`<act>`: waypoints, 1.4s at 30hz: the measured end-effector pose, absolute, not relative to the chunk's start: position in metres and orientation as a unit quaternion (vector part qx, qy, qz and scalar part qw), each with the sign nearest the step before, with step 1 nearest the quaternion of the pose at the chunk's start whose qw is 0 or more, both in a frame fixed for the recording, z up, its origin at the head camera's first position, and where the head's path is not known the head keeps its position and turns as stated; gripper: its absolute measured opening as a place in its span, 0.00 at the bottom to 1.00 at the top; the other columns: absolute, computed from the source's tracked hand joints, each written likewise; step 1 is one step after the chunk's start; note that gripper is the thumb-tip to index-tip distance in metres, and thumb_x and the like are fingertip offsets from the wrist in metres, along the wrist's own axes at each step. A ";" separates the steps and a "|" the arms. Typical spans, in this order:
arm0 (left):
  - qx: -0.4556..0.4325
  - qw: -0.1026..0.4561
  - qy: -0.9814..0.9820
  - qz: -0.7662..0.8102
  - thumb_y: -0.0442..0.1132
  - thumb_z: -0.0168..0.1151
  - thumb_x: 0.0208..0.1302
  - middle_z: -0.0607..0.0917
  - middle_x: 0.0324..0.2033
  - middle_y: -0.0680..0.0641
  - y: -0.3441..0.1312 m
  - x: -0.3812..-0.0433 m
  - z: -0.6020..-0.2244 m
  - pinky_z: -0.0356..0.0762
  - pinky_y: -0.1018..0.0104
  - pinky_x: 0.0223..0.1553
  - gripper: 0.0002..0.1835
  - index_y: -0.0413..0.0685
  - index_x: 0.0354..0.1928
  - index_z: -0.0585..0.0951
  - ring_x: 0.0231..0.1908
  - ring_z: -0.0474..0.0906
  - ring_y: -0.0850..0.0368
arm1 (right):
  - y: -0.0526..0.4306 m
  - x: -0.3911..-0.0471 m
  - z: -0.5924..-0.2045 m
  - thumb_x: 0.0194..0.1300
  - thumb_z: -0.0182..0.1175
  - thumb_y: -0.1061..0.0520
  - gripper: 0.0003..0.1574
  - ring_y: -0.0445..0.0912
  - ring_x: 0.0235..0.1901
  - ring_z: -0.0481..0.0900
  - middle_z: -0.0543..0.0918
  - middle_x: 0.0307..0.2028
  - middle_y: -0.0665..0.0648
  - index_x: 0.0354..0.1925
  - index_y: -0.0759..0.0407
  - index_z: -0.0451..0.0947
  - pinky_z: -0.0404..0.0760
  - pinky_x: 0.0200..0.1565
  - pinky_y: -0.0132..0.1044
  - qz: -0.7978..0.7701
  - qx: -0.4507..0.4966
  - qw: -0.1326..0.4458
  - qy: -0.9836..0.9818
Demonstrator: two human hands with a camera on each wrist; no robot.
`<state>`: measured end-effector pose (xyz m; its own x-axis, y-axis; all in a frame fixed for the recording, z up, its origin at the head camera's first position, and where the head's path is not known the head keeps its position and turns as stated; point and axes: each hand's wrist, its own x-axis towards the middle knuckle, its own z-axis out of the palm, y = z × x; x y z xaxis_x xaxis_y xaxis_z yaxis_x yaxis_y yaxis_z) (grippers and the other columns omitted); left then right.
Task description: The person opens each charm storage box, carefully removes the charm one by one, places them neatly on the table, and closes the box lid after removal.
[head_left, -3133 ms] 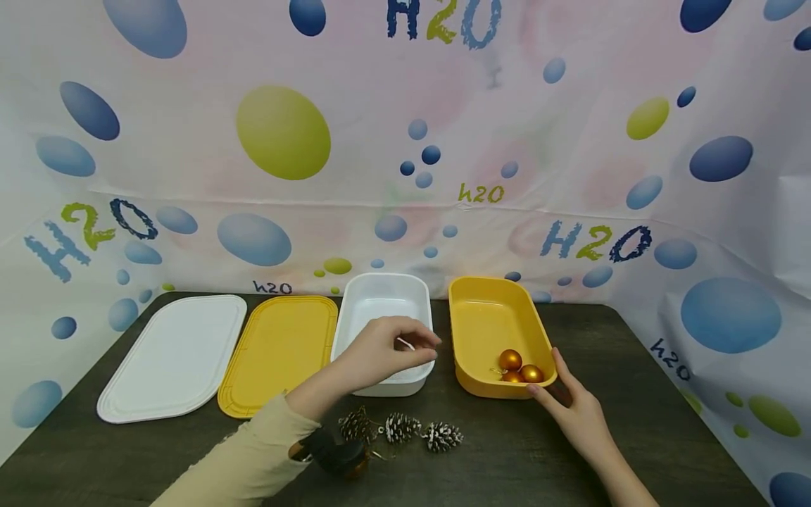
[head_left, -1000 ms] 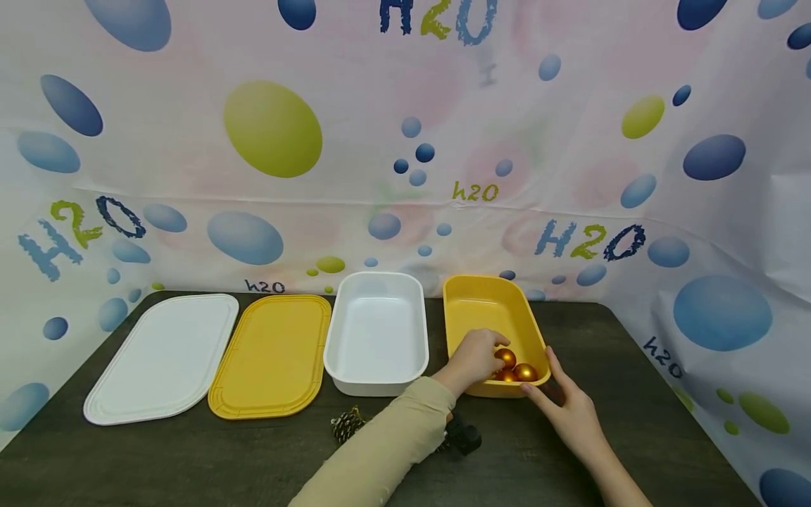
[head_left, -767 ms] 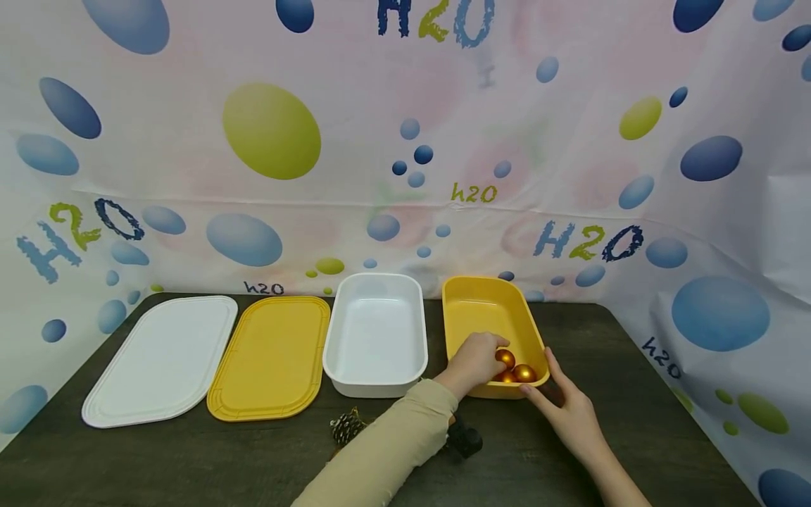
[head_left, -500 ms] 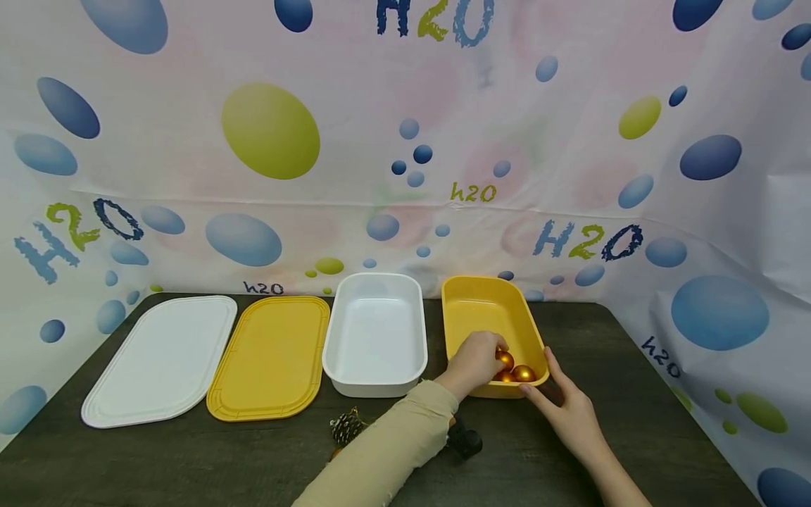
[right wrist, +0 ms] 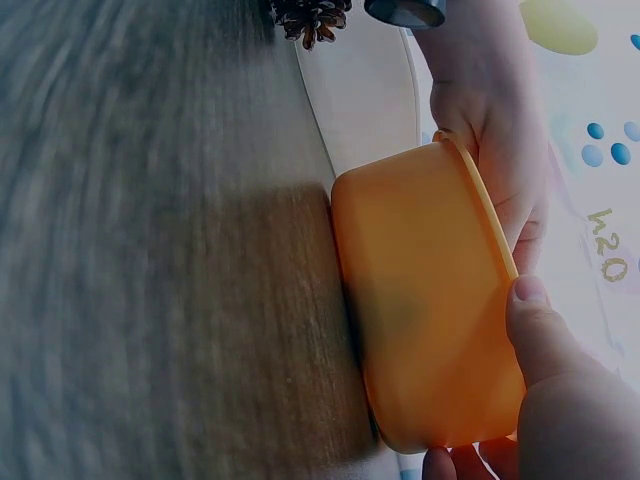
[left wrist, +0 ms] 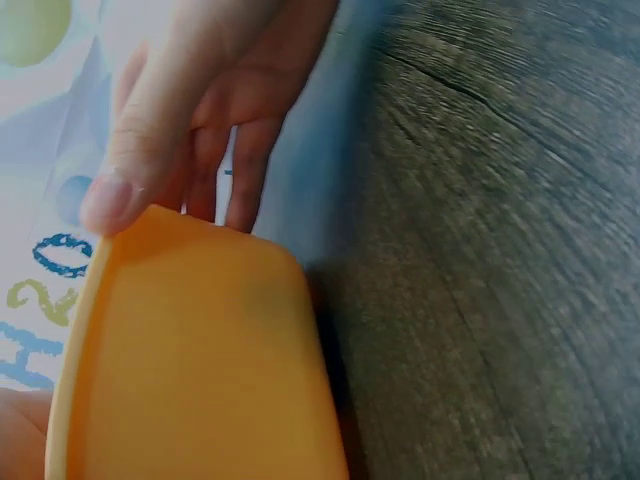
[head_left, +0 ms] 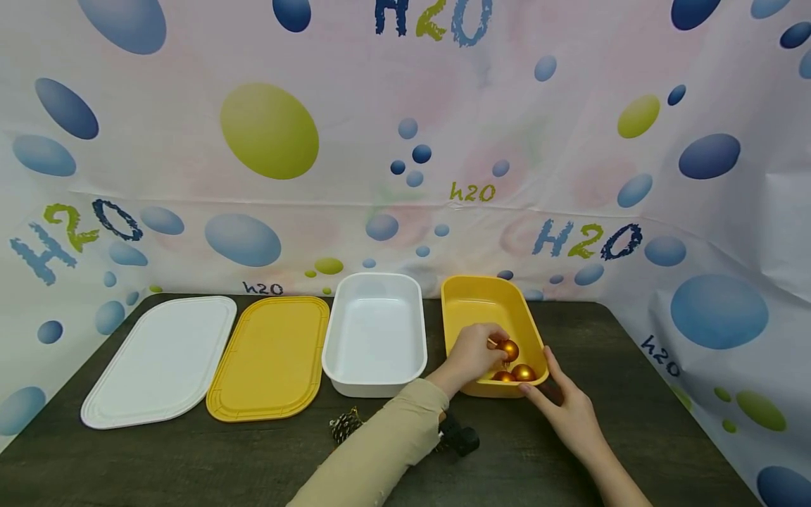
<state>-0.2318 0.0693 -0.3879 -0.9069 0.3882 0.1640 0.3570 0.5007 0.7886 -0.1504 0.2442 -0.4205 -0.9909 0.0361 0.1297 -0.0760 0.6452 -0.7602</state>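
In the head view my left hand [head_left: 472, 355] reaches over the near left rim of the yellow container [head_left: 484, 299] and pinches a shiny gold Christmas ball [head_left: 509, 350] at its top. Two more gold balls [head_left: 522, 373] lie below it in the container's near right corner. My right hand [head_left: 573, 412] grips that corner from outside, thumb at the near rim and fingers along the right side. The right wrist view shows the right thumb [right wrist: 535, 325] on the rim and fingertips under the outer wall. The left fingertips are hidden behind the container wall there.
Left of the yellow container stands a white container [head_left: 375, 338]. Farther left lie a yellow lid [head_left: 269, 359] and a white lid [head_left: 161, 362]. A pinecone [head_left: 345, 426] shows beside the left sleeve [head_left: 386, 443], which covers part of the table. A black wrist camera [head_left: 461, 438] sits on the left wrist.
My left hand has moved right from above the white container into the yellow one, and now raises one gold ball slightly. The right hand keeps its grip on the corner.
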 end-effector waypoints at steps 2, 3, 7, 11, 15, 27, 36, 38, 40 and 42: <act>0.212 0.022 0.858 0.468 0.34 0.67 0.59 0.83 0.39 0.51 0.067 -0.232 -0.387 0.76 0.78 0.35 0.11 0.45 0.44 0.83 0.33 0.77 0.64 | 0.244 -0.151 -0.420 0.64 0.60 0.41 0.53 0.65 0.64 0.61 0.53 0.71 0.67 0.75 0.52 0.43 0.72 0.52 0.47 0.421 0.009 0.063 -0.905; 0.208 0.024 0.856 0.473 0.34 0.67 0.59 0.83 0.39 0.51 0.067 -0.232 -0.386 0.76 0.78 0.34 0.11 0.45 0.44 0.83 0.33 0.77 0.64 | 0.244 -0.151 -0.419 0.64 0.60 0.41 0.53 0.65 0.64 0.61 0.53 0.71 0.67 0.75 0.52 0.43 0.72 0.53 0.47 0.421 0.008 0.062 -0.905; 0.200 0.025 0.847 0.491 0.35 0.67 0.60 0.83 0.40 0.51 0.065 -0.235 -0.386 0.77 0.77 0.35 0.15 0.45 0.49 0.82 0.35 0.79 0.62 | 0.244 -0.152 -0.419 0.64 0.60 0.40 0.53 0.65 0.65 0.60 0.53 0.71 0.66 0.75 0.51 0.43 0.72 0.53 0.47 0.418 0.008 0.063 -0.906; 0.199 0.020 0.846 0.495 0.36 0.66 0.60 0.83 0.44 0.51 0.064 -0.238 -0.387 0.76 0.77 0.37 0.18 0.46 0.54 0.82 0.37 0.78 0.61 | 0.244 -0.152 -0.420 0.64 0.60 0.41 0.53 0.65 0.64 0.61 0.53 0.71 0.66 0.75 0.51 0.43 0.72 0.52 0.47 0.415 0.011 0.068 -0.907; 0.200 0.032 0.836 0.510 0.37 0.68 0.59 0.81 0.42 0.52 0.062 -0.237 -0.387 0.76 0.76 0.38 0.15 0.49 0.50 0.84 0.37 0.77 0.62 | 0.244 -0.152 -0.420 0.65 0.60 0.41 0.53 0.65 0.63 0.62 0.53 0.71 0.67 0.75 0.51 0.43 0.73 0.52 0.47 0.415 0.012 0.066 -0.907; 0.192 0.048 0.807 0.556 0.39 0.69 0.58 0.82 0.39 0.54 0.058 -0.234 -0.384 0.77 0.74 0.38 0.13 0.50 0.45 0.80 0.37 0.78 0.62 | 0.245 -0.151 -0.420 0.65 0.60 0.42 0.52 0.65 0.63 0.62 0.53 0.71 0.68 0.75 0.53 0.44 0.73 0.52 0.47 0.416 0.019 0.068 -0.906; 0.209 0.033 0.815 0.539 0.38 0.69 0.58 0.79 0.41 0.52 0.058 -0.235 -0.384 0.77 0.74 0.40 0.19 0.49 0.52 0.80 0.39 0.78 0.60 | 0.245 -0.152 -0.419 0.65 0.60 0.40 0.53 0.65 0.64 0.61 0.52 0.71 0.66 0.76 0.50 0.42 0.72 0.53 0.47 0.416 0.012 0.059 -0.907; 0.213 0.033 0.816 0.537 0.39 0.69 0.58 0.79 0.41 0.52 0.057 -0.235 -0.384 0.77 0.74 0.41 0.19 0.49 0.52 0.80 0.39 0.78 0.60 | 0.245 -0.152 -0.420 0.64 0.60 0.40 0.53 0.65 0.64 0.61 0.52 0.71 0.66 0.76 0.49 0.42 0.72 0.53 0.47 0.416 0.012 0.059 -0.907; 0.213 0.035 0.813 0.540 0.39 0.70 0.57 0.78 0.40 0.52 0.057 -0.234 -0.383 0.77 0.74 0.41 0.18 0.49 0.51 0.80 0.39 0.77 0.59 | 0.246 -0.152 -0.421 0.64 0.60 0.39 0.53 0.65 0.64 0.61 0.52 0.71 0.66 0.76 0.49 0.42 0.72 0.53 0.47 0.416 0.013 0.060 -0.907; 0.210 0.036 0.809 0.547 0.38 0.70 0.57 0.77 0.39 0.52 0.056 -0.234 -0.383 0.77 0.74 0.41 0.18 0.49 0.49 0.80 0.39 0.77 0.59 | 0.246 -0.152 -0.421 0.64 0.60 0.39 0.53 0.64 0.64 0.62 0.53 0.71 0.67 0.76 0.49 0.42 0.73 0.52 0.47 0.416 0.013 0.062 -0.907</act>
<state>-0.2335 0.0563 -0.3833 -0.9096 0.3786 0.1714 0.3000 0.3128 0.9012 -0.1519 0.2459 -0.4214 -0.9921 0.0281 0.1224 -0.0744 0.6538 -0.7530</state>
